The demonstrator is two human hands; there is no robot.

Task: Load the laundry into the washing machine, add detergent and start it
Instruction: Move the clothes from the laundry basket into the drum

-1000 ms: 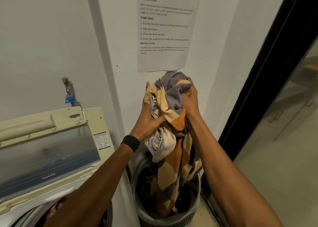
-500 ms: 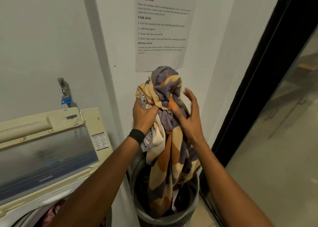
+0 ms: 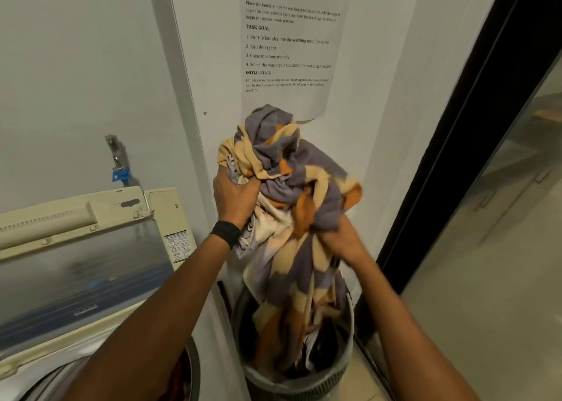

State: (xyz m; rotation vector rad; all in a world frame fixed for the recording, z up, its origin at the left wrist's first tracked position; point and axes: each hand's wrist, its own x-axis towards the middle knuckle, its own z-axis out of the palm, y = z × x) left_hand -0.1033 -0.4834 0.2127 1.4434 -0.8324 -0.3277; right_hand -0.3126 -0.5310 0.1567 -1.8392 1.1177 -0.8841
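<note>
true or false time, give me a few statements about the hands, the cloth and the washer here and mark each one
1. The left hand and the right hand both grip the striped cloth. True.
2. The cloth's lower end hangs into the laundry basket. True.
3. The washing machine lid is shut. False: it stands raised.
4. The black band sits on the right wrist. False: it is on the left wrist.
5. A printed sheet hangs on the wall behind the cloth. True.
</note>
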